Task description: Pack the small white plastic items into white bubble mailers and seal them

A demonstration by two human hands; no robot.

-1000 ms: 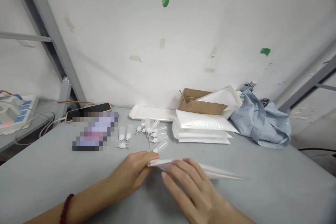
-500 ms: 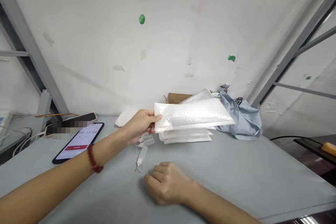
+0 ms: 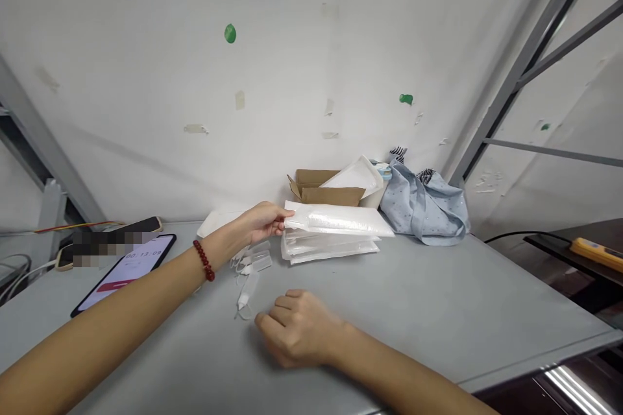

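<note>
My left hand (image 3: pixel 267 220), with a dark red bead bracelet on its wrist, pinches the left end of a white bubble mailer (image 3: pixel 341 218). That mailer lies level over a small stack of similar white mailers (image 3: pixel 331 248). Closed into a fist, my right hand (image 3: pixel 296 331) rests on the grey table nearer to me; nothing shows sticking out of it, and its palm side is hidden. Several small clear plastic bottles (image 3: pixel 249 288) with thin loops lie between my two hands, partly below my left wrist.
Behind the mailers stands an open cardboard box (image 3: pixel 333 196) with a white mailer (image 3: pixel 357 175) leaning in it. A light blue cloth bag (image 3: pixel 428 207) sits at the right. Two phones lie at left, one showing a timer (image 3: pixel 129 266). A white wall closes the back.
My left hand has lowered the mailer onto the stack, and more of the cardboard box now shows behind it. My right fist keeps its shape. The view has shifted to the right.
</note>
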